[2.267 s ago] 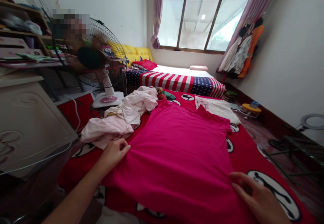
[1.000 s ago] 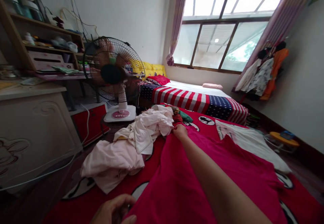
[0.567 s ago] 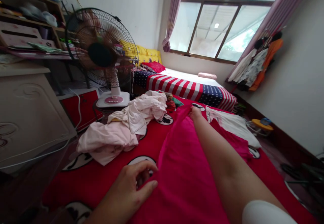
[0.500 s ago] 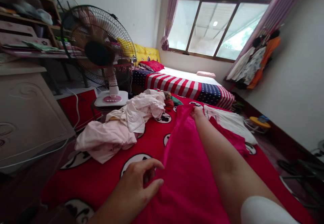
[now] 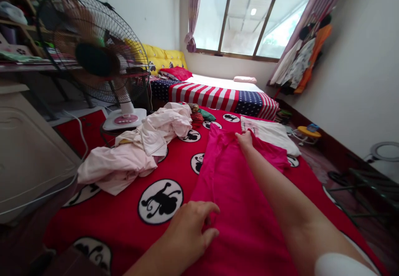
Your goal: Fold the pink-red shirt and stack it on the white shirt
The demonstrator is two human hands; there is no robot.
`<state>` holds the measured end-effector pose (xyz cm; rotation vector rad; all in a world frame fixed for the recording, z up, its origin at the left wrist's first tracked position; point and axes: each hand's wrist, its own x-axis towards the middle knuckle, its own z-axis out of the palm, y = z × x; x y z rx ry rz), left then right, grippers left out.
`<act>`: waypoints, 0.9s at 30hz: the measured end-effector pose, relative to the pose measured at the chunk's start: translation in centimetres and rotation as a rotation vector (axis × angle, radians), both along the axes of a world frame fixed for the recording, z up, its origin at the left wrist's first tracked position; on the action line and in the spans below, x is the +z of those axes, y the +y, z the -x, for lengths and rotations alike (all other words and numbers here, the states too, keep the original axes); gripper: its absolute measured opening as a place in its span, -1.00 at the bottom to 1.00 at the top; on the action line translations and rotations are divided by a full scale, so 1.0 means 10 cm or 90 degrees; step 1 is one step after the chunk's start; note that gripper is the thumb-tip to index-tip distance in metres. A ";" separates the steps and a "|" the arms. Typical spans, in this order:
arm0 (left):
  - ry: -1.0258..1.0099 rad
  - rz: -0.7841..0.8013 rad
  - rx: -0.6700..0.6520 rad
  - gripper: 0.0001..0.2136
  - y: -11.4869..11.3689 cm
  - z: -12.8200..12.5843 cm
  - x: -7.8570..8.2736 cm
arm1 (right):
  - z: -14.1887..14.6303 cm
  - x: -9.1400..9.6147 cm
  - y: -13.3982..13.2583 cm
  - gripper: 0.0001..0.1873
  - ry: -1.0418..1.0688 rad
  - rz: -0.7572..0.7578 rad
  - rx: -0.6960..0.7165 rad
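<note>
A bright pink T-shirt [image 5: 237,193] lies on the red bed cover [image 5: 174,159], its left side folded over toward the middle. My right hand [image 5: 245,139] reaches far across it and pinches the folded cloth near the shirt's top edge. My left hand [image 5: 190,230] is close to me at the shirt's near left edge, fingers curled onto the fabric and gripping the fold. A folded white garment [image 5: 268,131] lies just beyond the pink shirt on the right.
A heap of pale pink and white clothes [image 5: 140,143] sits on the cover to the left. A standing fan [image 5: 93,60] runs beside the bed. A second bed with a striped flag cover [image 5: 218,97] lies under the window. Shelves and a white cabinet [image 5: 28,151] stand at left.
The shirt lay flat and spread out; my right hand reached to its far left corner and both hands carried the left side over to the right, baring more of the red cover.
</note>
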<state>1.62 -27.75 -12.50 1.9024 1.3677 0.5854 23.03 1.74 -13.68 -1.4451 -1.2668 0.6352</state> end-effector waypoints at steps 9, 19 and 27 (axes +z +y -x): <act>-0.059 0.001 -0.031 -0.56 -0.09 0.01 -0.05 | 0.24 -0.10 -1.24 -0.46 -0.316 -0.122 0.404; -0.189 -0.029 -0.082 -0.68 -0.27 0.05 0.03 | 0.06 -0.16 -1.60 -0.78 -0.482 -0.147 0.321; -0.116 -0.050 0.064 -0.80 -0.35 0.77 -0.07 | 0.08 0.01 -2.64 -0.72 -0.454 -0.190 0.578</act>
